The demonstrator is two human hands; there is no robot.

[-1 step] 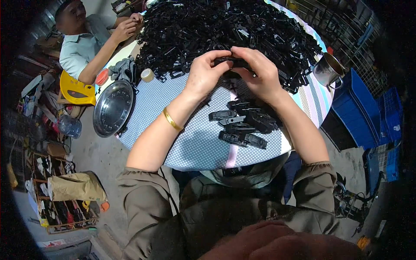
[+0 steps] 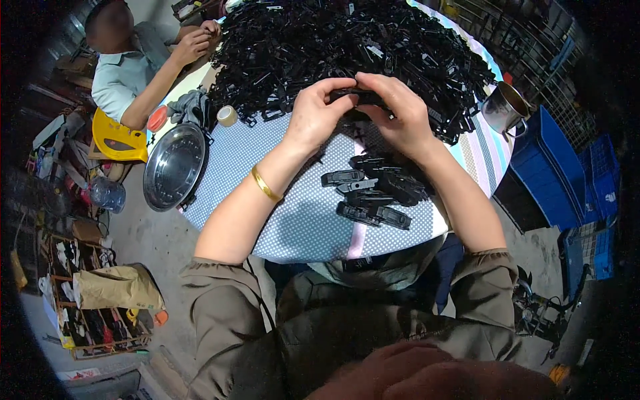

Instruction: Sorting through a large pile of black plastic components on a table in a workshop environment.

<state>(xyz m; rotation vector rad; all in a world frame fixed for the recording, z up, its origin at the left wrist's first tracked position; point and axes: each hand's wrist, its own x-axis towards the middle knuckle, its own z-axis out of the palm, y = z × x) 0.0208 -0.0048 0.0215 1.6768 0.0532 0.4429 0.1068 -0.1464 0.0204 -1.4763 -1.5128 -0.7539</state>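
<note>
My left hand and my right hand meet at the front of a large heap of black plastic parts. Between the thumbs and fingers of both hands lies a long dark plastic part. Fingers cover its ends, and its detail is lost against the dark heap. A gold bangle circles my left wrist. Closer to me on the table, a small group of longer black plastic pieces lies loosely stacked beneath my right wrist.
The round table has a dotted cloth. A steel basin, a tape roll and a grey cloth sit left; a metal mug stands right. A co-worker handles something at far left. Blue crates stand right.
</note>
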